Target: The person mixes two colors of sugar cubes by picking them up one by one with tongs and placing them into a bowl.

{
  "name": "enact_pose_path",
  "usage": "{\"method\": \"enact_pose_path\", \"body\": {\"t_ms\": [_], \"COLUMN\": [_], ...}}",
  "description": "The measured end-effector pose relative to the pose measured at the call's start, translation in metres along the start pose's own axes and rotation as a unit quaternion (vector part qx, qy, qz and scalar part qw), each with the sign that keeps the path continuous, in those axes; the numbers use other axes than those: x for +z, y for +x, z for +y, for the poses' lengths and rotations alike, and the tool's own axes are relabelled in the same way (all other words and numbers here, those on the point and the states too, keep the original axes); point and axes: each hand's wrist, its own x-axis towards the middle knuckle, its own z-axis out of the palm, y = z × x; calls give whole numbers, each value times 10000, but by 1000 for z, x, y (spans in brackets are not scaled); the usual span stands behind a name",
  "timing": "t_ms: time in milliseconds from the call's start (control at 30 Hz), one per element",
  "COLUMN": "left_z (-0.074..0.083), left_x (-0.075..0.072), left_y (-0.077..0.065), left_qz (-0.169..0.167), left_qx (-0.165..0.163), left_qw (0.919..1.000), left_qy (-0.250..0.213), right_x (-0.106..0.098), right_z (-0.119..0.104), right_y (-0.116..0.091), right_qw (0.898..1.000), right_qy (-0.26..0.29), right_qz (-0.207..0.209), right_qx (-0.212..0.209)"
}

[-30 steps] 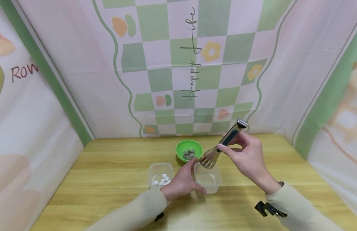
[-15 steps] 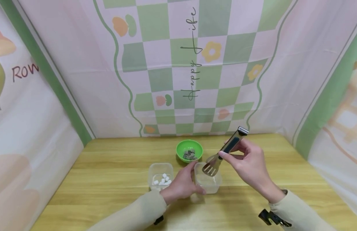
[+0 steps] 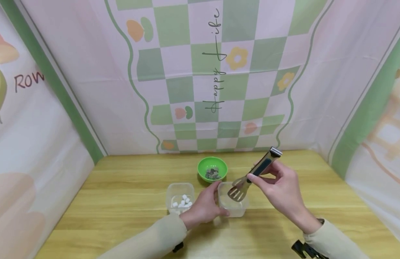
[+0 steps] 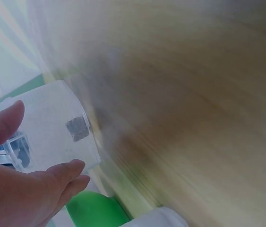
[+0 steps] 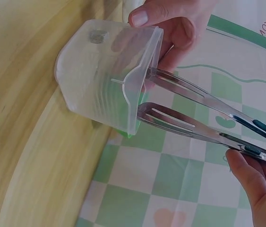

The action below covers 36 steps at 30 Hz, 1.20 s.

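My right hand (image 3: 281, 194) holds metal serving tongs (image 3: 256, 171) with dark grip pads. Their slotted tips (image 5: 170, 118) stand apart at the mouth of a clear plastic container (image 3: 233, 208). Around that container's left side my left hand (image 3: 204, 205) is placed, thumb at the near side and fingers at the far side. Inside the container lies one small grey piece (image 5: 98, 36), seen through the wall in both wrist views. Behind it stands a green bowl (image 3: 213, 161) with several grey pieces (image 3: 213, 173).
A second clear container (image 3: 180, 187) with several small white cubes (image 3: 184, 201) stands left of my left hand, partly covered by it. The wooden table (image 3: 122, 201) ends at a patterned cloth backdrop (image 3: 206, 90).
My right hand has lowered the tongs from beside the bowl to over the clear container's opening, shifting slightly right. My left hand has stayed at the container.
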Motion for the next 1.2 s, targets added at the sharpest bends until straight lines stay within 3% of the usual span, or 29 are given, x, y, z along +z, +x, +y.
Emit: {"method": "enact_pose_path", "body": {"t_ms": [533,867,1200], "left_z": [4,4,8], "left_x": [7,11,16], "left_y": [2,5,5], "left_qz": [43,63,87], "left_qx": [-51,-61,-152], "left_qw": [10000,10000,9998], "left_qy": [73,19,123], "right_x": [-11,-21,-36], "right_z": [0,-3,-8], "right_y": [-12,-11,-14], "right_qw": [9992,9986,9963], "right_qy": [39,154,225], "right_qz": [363,500,809], "right_qx": [156,-40,205]}}
